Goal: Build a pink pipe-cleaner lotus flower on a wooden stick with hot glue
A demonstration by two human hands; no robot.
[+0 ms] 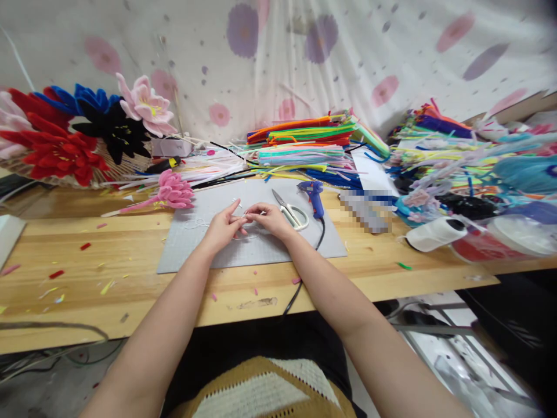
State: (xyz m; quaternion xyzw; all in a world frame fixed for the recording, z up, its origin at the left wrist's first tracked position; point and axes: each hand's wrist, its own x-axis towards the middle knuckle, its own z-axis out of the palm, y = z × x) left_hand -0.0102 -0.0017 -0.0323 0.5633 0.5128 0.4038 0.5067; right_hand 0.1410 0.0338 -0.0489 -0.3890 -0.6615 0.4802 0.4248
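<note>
Over the grey cutting mat (183, 255), my left hand (223, 229) and my right hand (270, 219) meet, fingertips pinched close together. Between them runs a thin white string (198, 223), which trails in loops on the mat left of my left hand and curves below the fingers. A small white piece (237, 203) shows just past my left thumb; its kind is too small to make out. Scissors (296, 217) with white handles lie right beside my right hand. Farther right rests a blue glue gun (314, 200), its black cord running toward the table's front edge.
A pink pipe-cleaner flower (174, 191) lies left of the mat. Fuzzy flowers in red, blue, black and pink fill a basket (107, 171) at the left. Bundles of pipe cleaners (304, 136) line the back. A white spool (435, 234) lies at the right. Scraps dot the wooden table (139, 249).
</note>
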